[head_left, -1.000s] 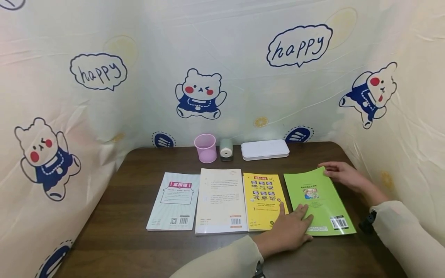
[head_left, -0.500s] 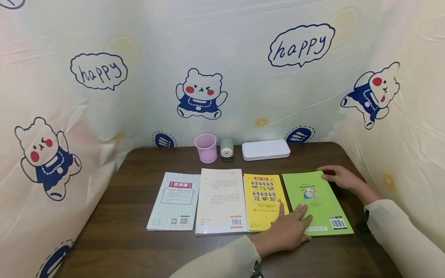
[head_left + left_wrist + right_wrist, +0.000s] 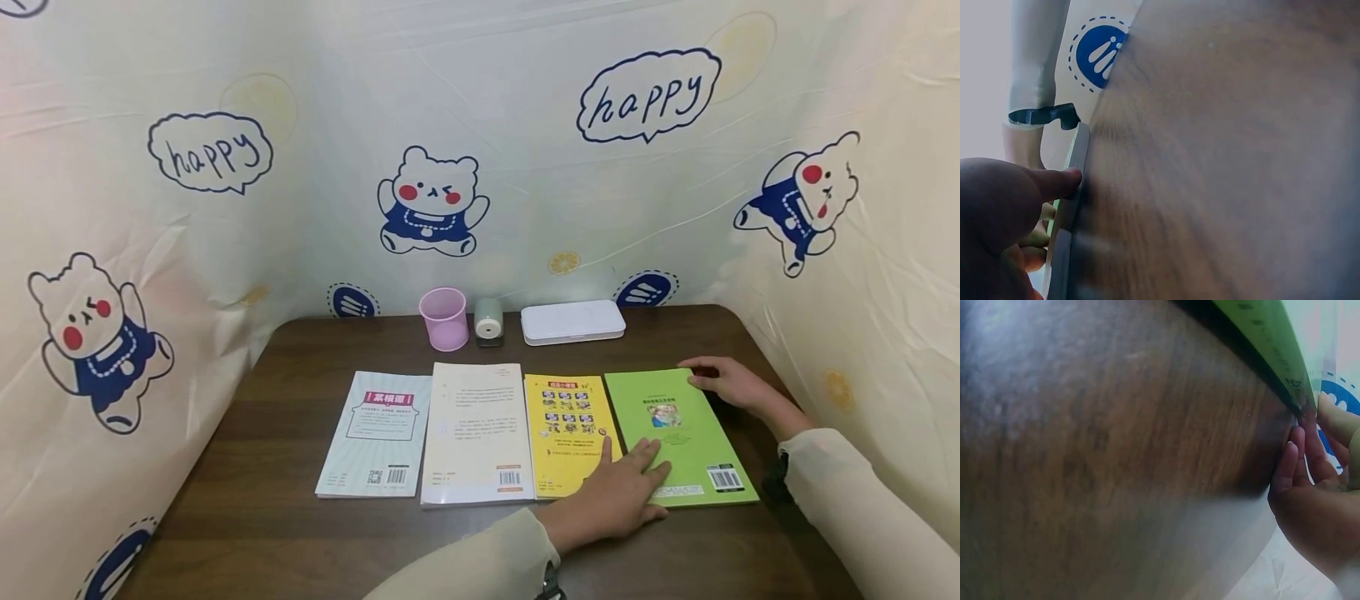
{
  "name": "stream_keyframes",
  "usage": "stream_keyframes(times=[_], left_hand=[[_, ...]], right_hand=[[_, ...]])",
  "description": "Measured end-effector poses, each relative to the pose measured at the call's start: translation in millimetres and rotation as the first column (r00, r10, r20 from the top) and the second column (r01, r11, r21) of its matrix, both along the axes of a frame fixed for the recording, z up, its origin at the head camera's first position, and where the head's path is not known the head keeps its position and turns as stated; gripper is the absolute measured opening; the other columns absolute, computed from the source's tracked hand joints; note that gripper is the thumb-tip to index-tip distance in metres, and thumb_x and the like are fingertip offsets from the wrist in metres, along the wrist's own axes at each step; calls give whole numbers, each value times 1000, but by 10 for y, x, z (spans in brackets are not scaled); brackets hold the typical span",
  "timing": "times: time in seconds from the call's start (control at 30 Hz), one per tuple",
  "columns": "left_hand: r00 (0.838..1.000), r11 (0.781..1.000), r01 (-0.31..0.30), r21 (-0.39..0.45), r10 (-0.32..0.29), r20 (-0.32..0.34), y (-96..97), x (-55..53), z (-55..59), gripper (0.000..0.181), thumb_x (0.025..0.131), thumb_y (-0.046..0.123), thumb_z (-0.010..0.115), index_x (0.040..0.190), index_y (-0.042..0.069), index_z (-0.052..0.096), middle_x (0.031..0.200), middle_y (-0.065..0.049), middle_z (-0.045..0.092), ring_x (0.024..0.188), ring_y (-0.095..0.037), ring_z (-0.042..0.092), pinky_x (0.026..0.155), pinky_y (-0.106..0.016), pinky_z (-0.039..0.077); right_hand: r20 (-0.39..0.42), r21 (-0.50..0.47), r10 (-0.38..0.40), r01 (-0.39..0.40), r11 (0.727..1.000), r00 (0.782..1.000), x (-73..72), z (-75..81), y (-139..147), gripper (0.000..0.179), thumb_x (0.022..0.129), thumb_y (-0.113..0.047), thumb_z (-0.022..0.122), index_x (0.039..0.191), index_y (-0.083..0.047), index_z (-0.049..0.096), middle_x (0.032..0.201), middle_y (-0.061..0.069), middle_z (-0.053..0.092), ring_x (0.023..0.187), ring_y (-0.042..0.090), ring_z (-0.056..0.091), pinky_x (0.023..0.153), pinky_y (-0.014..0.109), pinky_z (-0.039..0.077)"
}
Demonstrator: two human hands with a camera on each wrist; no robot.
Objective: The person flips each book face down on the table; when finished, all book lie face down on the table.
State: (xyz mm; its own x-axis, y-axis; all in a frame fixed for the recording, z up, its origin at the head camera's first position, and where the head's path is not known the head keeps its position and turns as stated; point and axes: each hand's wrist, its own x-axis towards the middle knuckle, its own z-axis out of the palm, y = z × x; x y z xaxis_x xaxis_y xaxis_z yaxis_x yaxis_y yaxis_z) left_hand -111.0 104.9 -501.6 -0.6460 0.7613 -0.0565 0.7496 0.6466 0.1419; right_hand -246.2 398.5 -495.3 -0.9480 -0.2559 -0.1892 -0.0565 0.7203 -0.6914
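Observation:
Four books lie side by side, back covers up. My left hand (image 3: 618, 492) rests with spread fingers across the lower parts of the yellow book (image 3: 570, 417) and the green book (image 3: 693, 433). Its thumb (image 3: 1063, 183) shows against the books' lower edge in the left wrist view. At the green book's upper right corner, my right hand (image 3: 731, 383) holds the edge between thumb and fingers; in the right wrist view other fingers (image 3: 1288, 465) bend low beside it. Left of the yellow book are a cream book (image 3: 476, 433) and a pale blue book (image 3: 378, 450).
Behind the books stand a pink cup (image 3: 445, 321), a small green pencil sharpener (image 3: 488, 321) and a white flat case (image 3: 572, 322). The dark wooden table (image 3: 247, 467) ends against a patterned curtain (image 3: 315, 233) at the back and sides.
The green book has slid a little left toward the yellow one, and its raised upper corner has come down flatter. My right hand has shifted left with it; the left hand is nearly still.

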Motion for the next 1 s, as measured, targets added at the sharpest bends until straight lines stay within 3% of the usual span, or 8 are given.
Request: stream_keyframes(times=[0.3, 0.8, 1.0], left_hand=[[1000, 1000, -3, 1, 3, 1, -3, -1, -8, 66, 101, 60, 54, 158, 30, 42, 171, 2, 22, 157, -13, 21, 122, -58, 27], [1000, 1000, -25, 7, 25, -14, 0, -27, -91, 66, 100, 63, 53, 158, 33, 41, 171, 5, 22, 156, -11, 20, 124, -55, 25], [999, 999, -9, 51, 7, 33, -50, -51, -107, 65, 102, 62, 50, 158, 31, 41, 172, 5, 19, 157, -11, 18, 126, -53, 20]], right_hand=[[-32, 11, 13, -13, 1000, 999, -3, -25, -8, 40, 106, -15, 58, 138, 9, 58, 117, 22, 61, 99, 28, 54, 81, 37, 48], [-18, 8, -12, 12, 1000, 1000, 5, -11, -45, 42, 107, -17, 58, 140, 9, 56, 121, 24, 59, 101, 30, 53, 83, 37, 47], [-10, 10, -25, 25, 1000, 1000, 42, -6, -81, 43, 107, -16, 56, 142, 9, 54, 129, 29, 56, 104, 33, 54, 85, 40, 48]])
